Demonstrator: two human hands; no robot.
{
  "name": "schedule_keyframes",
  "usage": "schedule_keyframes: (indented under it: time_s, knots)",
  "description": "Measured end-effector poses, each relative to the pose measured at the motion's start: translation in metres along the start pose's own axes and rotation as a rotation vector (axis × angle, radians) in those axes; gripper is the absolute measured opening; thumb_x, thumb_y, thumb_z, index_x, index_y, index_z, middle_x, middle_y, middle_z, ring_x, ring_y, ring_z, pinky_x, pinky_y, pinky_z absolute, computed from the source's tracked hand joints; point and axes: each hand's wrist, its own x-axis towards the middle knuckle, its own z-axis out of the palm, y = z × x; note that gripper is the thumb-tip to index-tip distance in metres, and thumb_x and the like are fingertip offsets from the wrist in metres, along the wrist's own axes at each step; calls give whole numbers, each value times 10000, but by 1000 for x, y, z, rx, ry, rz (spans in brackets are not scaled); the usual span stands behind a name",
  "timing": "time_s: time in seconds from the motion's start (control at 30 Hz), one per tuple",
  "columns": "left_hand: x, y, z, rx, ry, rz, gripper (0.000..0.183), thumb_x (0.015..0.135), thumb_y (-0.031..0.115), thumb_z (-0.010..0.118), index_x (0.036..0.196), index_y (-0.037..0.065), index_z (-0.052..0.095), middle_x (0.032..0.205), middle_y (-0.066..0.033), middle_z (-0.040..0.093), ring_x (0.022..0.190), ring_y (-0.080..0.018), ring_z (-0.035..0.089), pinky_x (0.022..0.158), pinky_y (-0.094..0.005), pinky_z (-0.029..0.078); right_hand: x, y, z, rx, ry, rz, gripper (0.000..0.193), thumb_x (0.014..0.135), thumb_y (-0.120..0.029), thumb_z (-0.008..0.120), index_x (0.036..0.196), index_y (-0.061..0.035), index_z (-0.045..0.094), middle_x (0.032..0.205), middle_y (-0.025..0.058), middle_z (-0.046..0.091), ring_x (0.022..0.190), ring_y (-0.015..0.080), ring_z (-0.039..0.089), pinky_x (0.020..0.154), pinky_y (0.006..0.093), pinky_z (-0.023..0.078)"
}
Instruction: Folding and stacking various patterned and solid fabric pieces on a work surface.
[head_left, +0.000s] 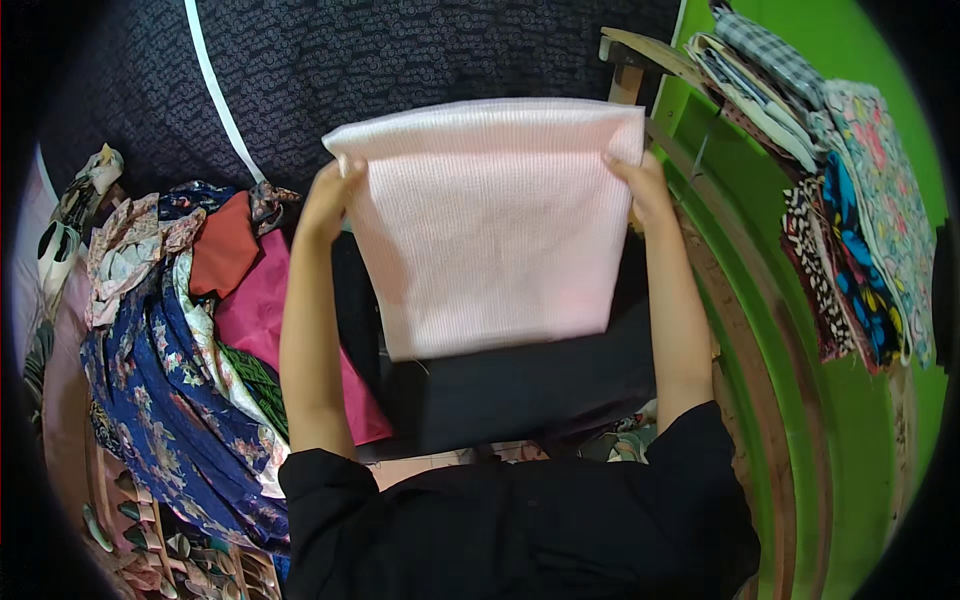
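- Left hand [330,195] raised, fingers [345,172] curled over and pinching the upper left corner of a folded pink cloth [490,225].
- Right hand [645,185] raised to match, fingers [622,163] closed on the cloth's upper right corner, thumb hidden behind the fabric.
- Pink cloth stretched flat between the two sets of fingertips, hanging down from them as a near-square panel, with its lower edge free and well below both hands.
- Beneath the hanging cloth, under the wrists, a dark black fabric [520,385] spread flat.
- Out beyond the left fingers, a heap of loose garments: a magenta piece [255,310] nearest the forearm, a rust-orange piece [225,245] above it, a blue floral fabric [150,380] farther out.
- Out beyond the right fingers, a green surface [780,330] with a curved brown edge, and on it a stack of folded patterned fabrics [850,210], well apart from the hand.
- Past the fingertips, behind the cloth, a dark patterned fabric [400,60] with a white stripe.
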Motion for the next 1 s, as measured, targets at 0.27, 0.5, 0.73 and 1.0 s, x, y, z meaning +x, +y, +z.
schedule_keyframes:
  time_s: [0.27, 0.5, 0.73, 1.0]
  knots:
    - [-113, 29, 3, 296, 68, 409, 250, 840, 143, 530, 1002, -36, 597, 966, -77, 630, 907, -153, 571, 818, -278, 427, -94, -10, -44, -219, -45, -194, 186, 770, -59, 593, 947, -9, 618, 950, 98, 630, 905, 203, 580, 803, 302, 442]
    - [-279, -100, -1, 151, -170, -139, 205, 749, 112, 589, 909, 1, 655, 915, -93, 656, 864, -174, 613, 812, -302, 457, -227, 96, -107, -237, -516, 112, 304, 614, -87, 622, 901, 9, 645, 933, 107, 660, 948, 218, 601, 849, 296, 431]
    - [-376, -67, 13, 435, -135, -252, 118, 759, 135, 610, 836, 69, 670, 757, -9, 655, 757, -132, 613, 1063, -487, 93, -315, 83, -132, -310, -476, 469, 185, 751, -159, 561, 799, -40, 694, 934, 111, 668, 928, 205, 618, 1077, 385, 146]
    - [-361, -28, 21, 211, 68, -152, 152, 759, 93, 614, 881, 3, 624, 801, -17, 630, 755, -101, 575, 877, -306, 398, -303, 61, -143, -60, -361, 69, 127, 716, -127, 631, 772, -15, 652, 771, 74, 654, 771, 171, 618, 1026, 453, 287]
